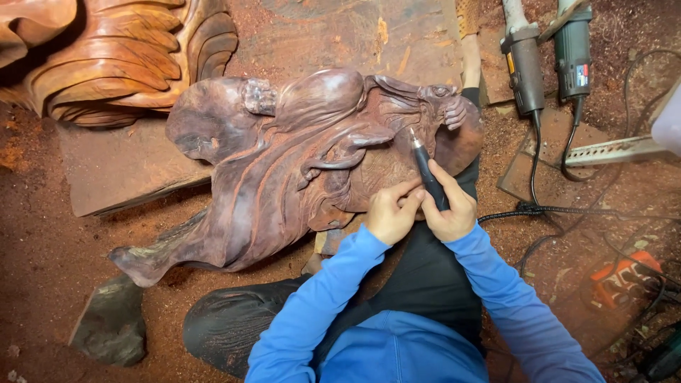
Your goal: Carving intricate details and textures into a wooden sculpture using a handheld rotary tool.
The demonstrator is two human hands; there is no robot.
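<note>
Two blue sleeves lead to our hands: our right hand (450, 210) is wrapped around a slim black rotary carving pen (428, 170), our left hand (389, 211) curled beside it, fingertips pressing the smooth, dark reddish wooden sculpture (284, 163) lying across our lap. Beyond, two grinders (546, 60) rest on sawdust.

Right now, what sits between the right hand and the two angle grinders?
Head view: between right hand and angle grinders, only sawdust-covered floor, a flat wooden scrap and the grinders' black cords.
</note>
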